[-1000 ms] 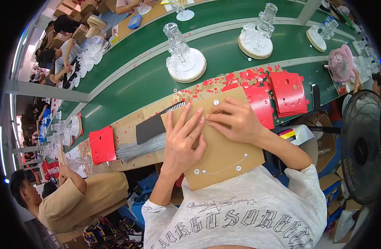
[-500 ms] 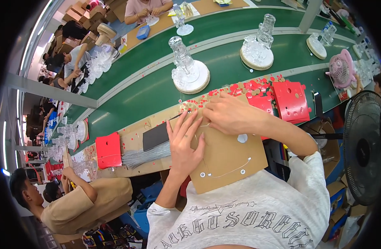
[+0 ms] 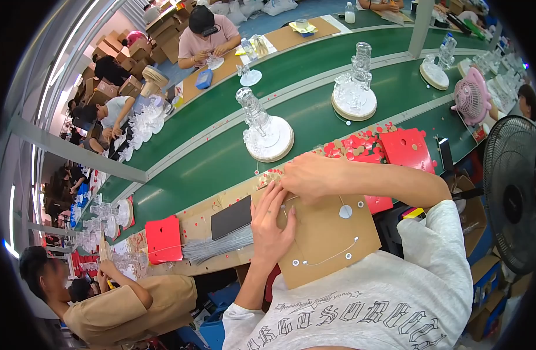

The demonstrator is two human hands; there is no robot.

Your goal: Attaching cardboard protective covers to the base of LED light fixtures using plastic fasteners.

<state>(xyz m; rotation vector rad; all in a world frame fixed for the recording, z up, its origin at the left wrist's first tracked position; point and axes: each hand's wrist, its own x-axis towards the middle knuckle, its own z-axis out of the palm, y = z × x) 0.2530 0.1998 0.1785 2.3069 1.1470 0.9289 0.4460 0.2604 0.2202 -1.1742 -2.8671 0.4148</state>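
Observation:
A brown cardboard sheet (image 3: 332, 239) with punched holes and thin wires across it lies tilted against my chest. My left hand (image 3: 272, 224) presses flat on its left part, fingers apart and pointing up. My right hand (image 3: 311, 174) curls over the sheet's top edge, fingertips pinching at its upper left corner; what they pinch is too small to tell. Just behind the sheet lie red cards (image 3: 403, 146) with holes, and red and brown punched dots (image 3: 355, 144) scattered around them.
Clear glass pieces on round bases (image 3: 268, 137) (image 3: 354, 99) stand on the green conveyor belt (image 3: 209, 154). A bundle of grey wires (image 3: 218, 246), a dark pad (image 3: 231, 216) and a red card (image 3: 164, 239) lie to my left. A black fan (image 3: 516, 192) stands right. A person (image 3: 119, 303) works beside me.
The view has shifted, so the cardboard sheet sits lower in the picture. My right hand has moved left along the sheet's top edge toward its corner; my left hand stays flat on it.

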